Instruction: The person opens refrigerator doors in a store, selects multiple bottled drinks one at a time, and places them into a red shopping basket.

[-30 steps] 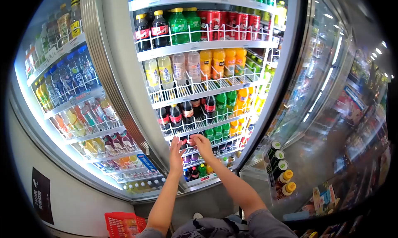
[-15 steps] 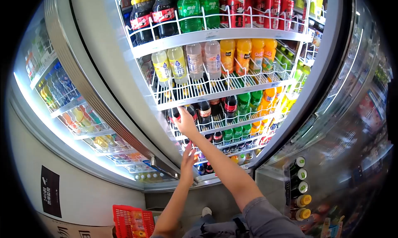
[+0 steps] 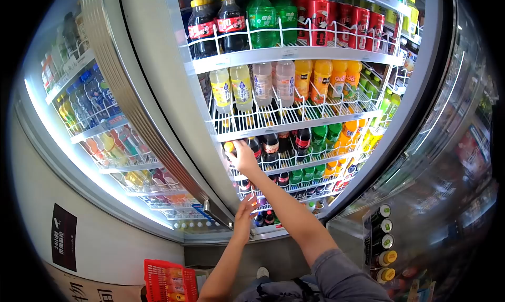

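Note:
In the head view, my right hand (image 3: 245, 157) reaches into the left end of the third visible shelf of a fridge. Its fingers are wrapped round a yellow-capped bottle (image 3: 229, 147), whose cap tilts outward; most of the body is hidden. Dark cola bottles (image 3: 270, 145) stand just right of the hand. Lower down, my left hand (image 3: 244, 213) hangs in front of the bottom shelves with fingers stretched out, holding nothing that I can see. Above the right hand, the shelf holds soda-water bottles (image 3: 242, 89) and orange juice bottles (image 3: 321, 81).
White wire shelf edges (image 3: 294, 124) run close over my right hand. Left is the neighbouring fridge door with a metal strip (image 3: 113, 60). A red basket (image 3: 152, 281) with packets stands low left. Cans and yellow-capped bottles (image 3: 386, 258) show at right.
The shelves have shifted right and slightly down in view. The yellow cap now shows beside my right hand, where the bottle's dark side showed before. My left hand has moved slightly right and down.

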Available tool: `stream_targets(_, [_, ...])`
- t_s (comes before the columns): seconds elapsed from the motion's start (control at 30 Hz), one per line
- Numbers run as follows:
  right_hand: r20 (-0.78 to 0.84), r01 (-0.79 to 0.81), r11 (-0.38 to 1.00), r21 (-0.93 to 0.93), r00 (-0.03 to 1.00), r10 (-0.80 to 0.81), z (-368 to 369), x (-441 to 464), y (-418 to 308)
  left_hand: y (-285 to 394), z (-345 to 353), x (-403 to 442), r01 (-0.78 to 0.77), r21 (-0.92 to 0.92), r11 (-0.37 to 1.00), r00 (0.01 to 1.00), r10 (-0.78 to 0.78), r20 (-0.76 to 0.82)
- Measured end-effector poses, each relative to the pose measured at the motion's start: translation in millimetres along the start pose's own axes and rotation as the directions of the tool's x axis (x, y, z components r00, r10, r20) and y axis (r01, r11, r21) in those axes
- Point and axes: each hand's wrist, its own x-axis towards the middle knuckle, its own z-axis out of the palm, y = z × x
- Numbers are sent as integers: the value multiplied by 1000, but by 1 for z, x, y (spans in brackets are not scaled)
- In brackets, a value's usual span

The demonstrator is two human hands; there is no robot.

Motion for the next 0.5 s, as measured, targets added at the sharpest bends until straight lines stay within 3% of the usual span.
stream_targets(0.1, [69,-19,1000,15,997,18,-20,-13,-3,-3,0,0,0,-2,1000,999,0,32])
stream_targets(0.17, [-51,101,995,-25,993,-102,-30,-21,-8,-3,-1,-3,8,52,999,999,-10,32])
stream_targets(0.27, [-105,-51,997,56,993,57,-64,-28,-62,-6,-7,-12,-27,42,999,999,26,19])
stream_targets(0.3, [-142,-24,997,75,989,34,-71,-30,-69,-6,-8,-12,-65,40,997,998,65,1])
stream_targets(0.4, [-236,47,994,-96,969,-69,-99,-44,-88,-12,-4,-17,-132,69,989,987,138,-83])
stream_targets(0.5, [-180,-19,985,-170,984,-12,-130,-60,-103,-11,8,-21,-156,143,977,981,170,-94])
